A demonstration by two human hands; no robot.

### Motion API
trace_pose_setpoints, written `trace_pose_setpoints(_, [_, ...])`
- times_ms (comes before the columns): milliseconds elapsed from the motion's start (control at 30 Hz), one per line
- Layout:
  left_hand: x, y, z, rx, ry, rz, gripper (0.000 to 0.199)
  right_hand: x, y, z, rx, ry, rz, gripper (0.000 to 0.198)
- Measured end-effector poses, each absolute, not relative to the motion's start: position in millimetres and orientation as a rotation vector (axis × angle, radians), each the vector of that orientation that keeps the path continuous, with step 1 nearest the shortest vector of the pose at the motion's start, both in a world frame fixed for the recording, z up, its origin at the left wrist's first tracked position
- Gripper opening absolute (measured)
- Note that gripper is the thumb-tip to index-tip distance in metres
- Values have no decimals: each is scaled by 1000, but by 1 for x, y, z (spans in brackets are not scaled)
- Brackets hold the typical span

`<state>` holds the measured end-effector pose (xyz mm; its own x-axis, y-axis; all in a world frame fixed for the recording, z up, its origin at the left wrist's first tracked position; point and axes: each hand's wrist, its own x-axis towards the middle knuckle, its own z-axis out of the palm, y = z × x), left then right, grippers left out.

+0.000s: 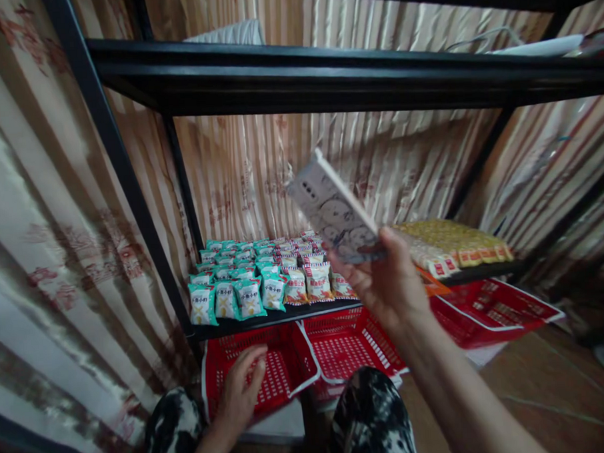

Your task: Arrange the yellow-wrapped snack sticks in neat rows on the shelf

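Note:
My right hand (pixel 392 282) grips a smartphone (pixel 334 208) by its lower end, thumb along one edge. The phone is tilted, and its back, with a cartoon-patterned case and camera lenses, faces me. My left hand (pixel 241 383) hangs over a red plastic basket (pixel 287 341), fingers loosely bent and thumb apart, with nothing seen in it. Behind the phone, rows of small snack bags line a black shelf: teal-and-white bags (pixel 250 297) at left, red-and-white bags (pixel 318 282) beside them. The phone and my right hand hide some of these.
More red baskets (pixel 490 312) stand under the shelf. Flat yellow packets (pixel 455 240) lie at the shelf's right end. A black upper shelf board (pixel 300 79) crosses above, with a black post (pixel 124 167) at left. My knees (pixel 373 417) are close to the baskets. Striped curtains (pixel 230 176) hang behind.

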<state>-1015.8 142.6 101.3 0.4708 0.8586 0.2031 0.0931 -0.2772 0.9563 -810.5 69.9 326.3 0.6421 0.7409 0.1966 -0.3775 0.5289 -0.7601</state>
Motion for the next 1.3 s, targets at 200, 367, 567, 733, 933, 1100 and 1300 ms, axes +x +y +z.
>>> trace_pose_setpoints(200, [-963, 111, 158, 925, 420, 1086, 47, -850, 76, 227, -834, -458, 856, 40])
trace_pose_setpoints(367, [-944, 96, 172, 461, 306, 1092, 49, -869, 71, 189, -1037, -660, 777, 55])
trace_pose_setpoints(567, [-959, 81, 167, 212, 410, 1143, 35, -887, 65, 155, -1247, -1076, 430, 67])
trace_pose_setpoints(733, [-970, 79, 174, 143, 313, 1182, 45, -905, 68, 143, -1361, -1352, 52, 74])
trace_pose_setpoints(933, [-984, 84, 176, 139, 248, 1061, 55, -916, 66, 150, -1402, -1497, -199, 77])
trace_pose_setpoints(1100, [-995, 89, 166, 162, 215, 1027, 60, -907, 52, 150, -1391, -1603, -199, 71])
trace_pose_setpoints(1300, [-1004, 91, 160, 209, 154, 925, 59, -885, 47, 152, -1457, -1430, -48, 43])
